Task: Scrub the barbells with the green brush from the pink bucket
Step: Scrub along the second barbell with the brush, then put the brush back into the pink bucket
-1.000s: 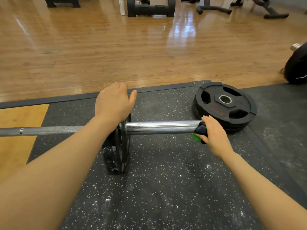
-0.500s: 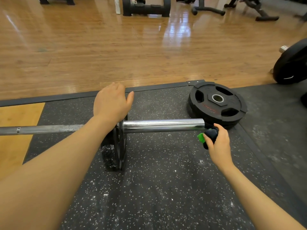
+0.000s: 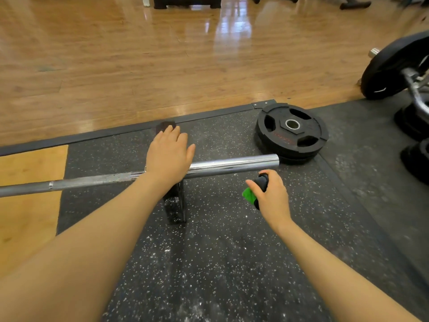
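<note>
Our left hand [image 3: 170, 154] lies flat, fingers straight, on the upright plate [image 3: 174, 205] of the barbell [image 3: 232, 165], which runs left to right across the mat [image 3: 220, 263]. Our right hand [image 3: 270, 196] grips the green brush [image 3: 249, 195] just near of the bar's right end, apart from it.

The left hand [image 3: 169, 154] covers the top of the upright plate [image 3: 174, 205] and the barbell [image 3: 232, 165] where they meet, so the collar cannot be seen. The right hand [image 3: 270, 196] hides most of the green brush [image 3: 249, 195]; its bristles cannot be told. The barbell's shaft runs off the left edge. At the right edge, another loaded bar [image 3: 392, 68] is cut off and blurred.
</note>
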Demonstrator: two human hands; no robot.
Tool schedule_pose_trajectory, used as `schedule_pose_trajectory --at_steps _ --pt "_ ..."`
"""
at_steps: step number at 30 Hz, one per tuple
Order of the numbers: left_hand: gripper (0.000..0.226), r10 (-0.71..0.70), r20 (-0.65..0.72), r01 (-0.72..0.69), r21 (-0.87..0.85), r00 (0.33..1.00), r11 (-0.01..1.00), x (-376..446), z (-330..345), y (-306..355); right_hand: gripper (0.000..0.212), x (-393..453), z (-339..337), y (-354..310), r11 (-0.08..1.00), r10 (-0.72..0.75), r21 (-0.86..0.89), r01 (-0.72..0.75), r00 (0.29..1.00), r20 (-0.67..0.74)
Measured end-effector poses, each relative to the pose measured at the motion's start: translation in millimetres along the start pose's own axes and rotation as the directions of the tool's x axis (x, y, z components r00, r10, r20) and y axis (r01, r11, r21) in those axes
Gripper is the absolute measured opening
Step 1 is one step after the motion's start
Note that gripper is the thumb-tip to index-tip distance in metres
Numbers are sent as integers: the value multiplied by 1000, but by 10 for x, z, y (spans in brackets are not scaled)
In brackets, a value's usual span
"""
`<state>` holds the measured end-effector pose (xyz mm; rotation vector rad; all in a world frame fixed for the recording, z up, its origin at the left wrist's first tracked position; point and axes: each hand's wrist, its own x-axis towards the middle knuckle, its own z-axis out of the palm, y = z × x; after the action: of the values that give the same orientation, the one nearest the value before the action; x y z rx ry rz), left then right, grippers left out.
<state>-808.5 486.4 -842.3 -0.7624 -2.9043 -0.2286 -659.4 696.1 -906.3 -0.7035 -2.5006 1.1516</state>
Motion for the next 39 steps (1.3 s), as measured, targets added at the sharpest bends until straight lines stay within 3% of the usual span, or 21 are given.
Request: schedule_pose_trajectory --at_steps 5,12,17,22,26,32,39 --pt "43 78 99 -69 -92 992 993 -247 -662 194 37 -468 -444 -607 991 129 -34 -126 986 110" --pt "19 250 111 -216 -252 962 943 -464 -2062 784 34 -985 -1466 -1807 967 253 11 -254 965 77" --pt "38 357 143 -300 -313 923 901 -612 -2906 1175 33 -1248 -2189 -2489 948 310 64 -312 950 45" --pt "28 421 164 -335 -385 892 860 -638 -3913 1539 31 -1510 -3060 -3199 929 364 82 -361 931 -24" --pt "34 509 140 -410 -433 850 803 -688 -4656 1824 29 -1751 -3637 -3682 913 403 109 -394 911 -84" --pt "35 639 120 -529 -457 760 715 -861 -5463 2263 31 -2225 -4271 -4032 869 491 153 -470 857 -159" --pt "33 758 141 -638 -455 637 621 -1117 -5693 3160 34 -2820 -5040 -3866 792 609 263 -551 740 -285"
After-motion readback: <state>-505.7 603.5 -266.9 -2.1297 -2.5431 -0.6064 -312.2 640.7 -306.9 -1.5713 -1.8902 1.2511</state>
